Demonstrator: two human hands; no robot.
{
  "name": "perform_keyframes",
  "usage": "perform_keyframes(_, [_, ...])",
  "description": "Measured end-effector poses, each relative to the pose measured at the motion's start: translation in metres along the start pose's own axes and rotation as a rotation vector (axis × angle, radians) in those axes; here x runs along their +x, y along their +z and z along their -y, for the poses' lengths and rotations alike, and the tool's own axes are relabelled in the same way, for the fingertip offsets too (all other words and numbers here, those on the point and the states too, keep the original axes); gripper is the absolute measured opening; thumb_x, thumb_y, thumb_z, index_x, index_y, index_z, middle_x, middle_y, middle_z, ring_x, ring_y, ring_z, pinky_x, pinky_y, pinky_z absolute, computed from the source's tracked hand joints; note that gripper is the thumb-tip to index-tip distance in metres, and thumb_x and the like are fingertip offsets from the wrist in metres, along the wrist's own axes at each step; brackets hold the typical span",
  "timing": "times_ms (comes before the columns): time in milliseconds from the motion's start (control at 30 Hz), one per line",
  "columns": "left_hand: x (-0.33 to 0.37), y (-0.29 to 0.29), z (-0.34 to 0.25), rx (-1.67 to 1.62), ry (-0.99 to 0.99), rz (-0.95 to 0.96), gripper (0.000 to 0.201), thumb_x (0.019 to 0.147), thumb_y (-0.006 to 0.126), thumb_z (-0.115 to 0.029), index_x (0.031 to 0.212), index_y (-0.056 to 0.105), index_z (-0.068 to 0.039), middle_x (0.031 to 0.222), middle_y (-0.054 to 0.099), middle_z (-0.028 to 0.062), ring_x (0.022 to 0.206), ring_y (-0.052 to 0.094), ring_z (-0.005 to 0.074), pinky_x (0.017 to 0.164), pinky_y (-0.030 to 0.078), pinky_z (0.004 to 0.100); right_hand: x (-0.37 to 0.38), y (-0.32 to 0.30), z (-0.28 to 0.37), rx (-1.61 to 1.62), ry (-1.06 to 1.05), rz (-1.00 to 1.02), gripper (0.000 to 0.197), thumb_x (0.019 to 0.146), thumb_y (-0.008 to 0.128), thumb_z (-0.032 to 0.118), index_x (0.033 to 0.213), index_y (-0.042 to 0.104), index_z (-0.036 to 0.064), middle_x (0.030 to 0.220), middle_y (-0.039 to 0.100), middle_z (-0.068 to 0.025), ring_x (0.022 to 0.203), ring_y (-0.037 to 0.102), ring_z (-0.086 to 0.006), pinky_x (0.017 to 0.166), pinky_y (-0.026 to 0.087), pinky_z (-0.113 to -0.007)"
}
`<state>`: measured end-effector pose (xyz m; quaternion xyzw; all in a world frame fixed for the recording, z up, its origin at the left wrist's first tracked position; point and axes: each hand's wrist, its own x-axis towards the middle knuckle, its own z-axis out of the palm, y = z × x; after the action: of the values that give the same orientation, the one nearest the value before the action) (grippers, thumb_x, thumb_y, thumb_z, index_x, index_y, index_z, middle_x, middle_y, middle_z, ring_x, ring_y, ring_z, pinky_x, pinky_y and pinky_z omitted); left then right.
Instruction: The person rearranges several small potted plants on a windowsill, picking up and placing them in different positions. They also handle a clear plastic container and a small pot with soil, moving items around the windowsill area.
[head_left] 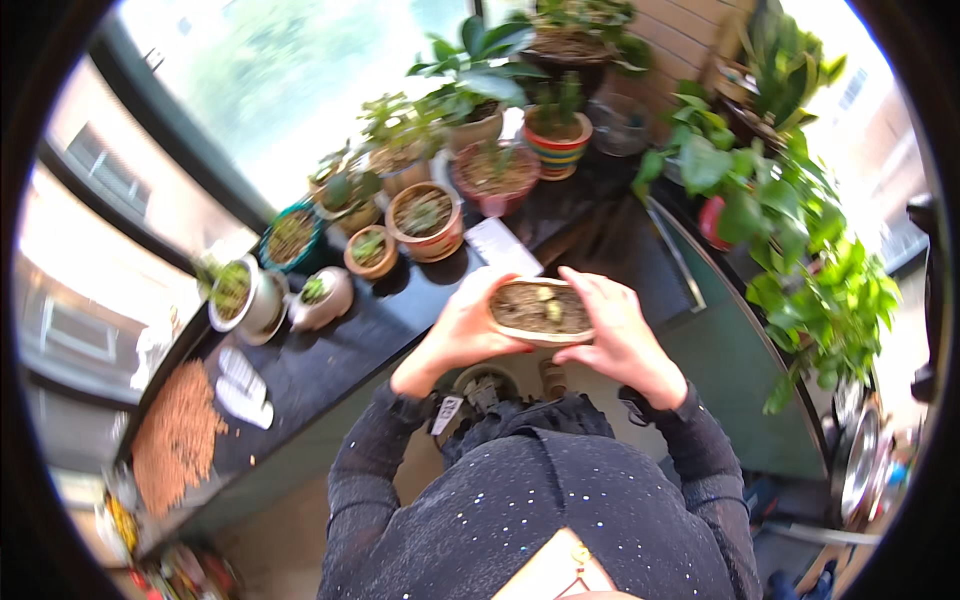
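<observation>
Between my two hands is a small oval flowerpot (541, 309) with a pale rim, held up in front of my body near the counter's front edge. Dry brown soil fills it, and a small yellowish-green sprout or succulent shows in the middle. My left hand (468, 318) wraps its left side, with the fingers at the far rim and the thumb at the near side. My right hand (625, 335) grips the right side in the same way. The pot's underside is hidden from above.
Several potted plants, among them a striped pot (558, 150) and a terracotta pot (428, 225), line the dark counter (370, 335) by the window. A white card (503, 246) lies behind my hands. White gloves (243, 387) rest beside brown granules (180, 435). Trailing leaves (790, 215) hang at right.
</observation>
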<state>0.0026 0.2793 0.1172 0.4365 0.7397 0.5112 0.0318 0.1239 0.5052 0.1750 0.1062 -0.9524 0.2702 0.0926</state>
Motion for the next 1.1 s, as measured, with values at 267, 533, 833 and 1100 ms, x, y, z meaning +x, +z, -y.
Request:
perform_keyframes(267, [-0.015,-0.009,-0.014,0.01,-0.035,0.003,0.088,0.058,0.095,-0.023,0.132,0.052,0.001,0.125,0.057,0.0195,0.119,0.055,0.0354,0.105,0.044,0.0425,0.014,0.014,0.006,0.073,-0.058,0.039,0.097,0.057,0.094,0.025,0.139,0.048,0.0031,0.129,0.053,-0.0162,0.121,0.052,-0.0352,0.105,0.04,-0.044])
perform_keyframes(533, [-0.03,-0.023,-0.011,0.075,-0.089,-0.001,0.1,0.057,0.097,-0.023,0.14,0.046,-0.001,0.135,0.052,0.0191,0.129,0.049,0.0353,0.112,0.039,0.0433,0.038,0.038,0.0,0.118,-0.152,0.001,0.086,0.054,0.093,0.022,0.128,0.054,0.0014,0.118,0.057,-0.0146,0.11,0.055,-0.0331,0.095,0.045,-0.042])
perform_keyframes(833, [-0.041,-0.031,-0.006,-0.026,-0.155,-0.06,0.121,0.061,0.095,-0.02,0.158,0.024,-0.006,0.142,0.049,0.019,0.134,0.045,0.033,0.116,0.033,0.0421,0.058,0.04,-0.003,0.128,-0.216,0.021,0.085,0.054,0.093,0.02,0.127,0.054,0.0019,0.116,0.055,-0.014,0.109,0.055,-0.0332,0.096,0.045,-0.042])
perform_keyframes(1100, [-0.057,-0.037,-0.008,-0.054,-0.17,-0.209,0.109,0.066,0.09,-0.008,0.156,0.029,-0.006,0.14,0.053,0.0177,0.132,0.05,0.0293,0.115,0.038,0.0397,0.072,0.048,-0.001,0.19,-0.256,0.068,0.086,0.053,0.092,0.019,0.128,0.054,0.0022,0.118,0.055,-0.0139,0.114,0.054,-0.0332,0.1,0.045,-0.042])
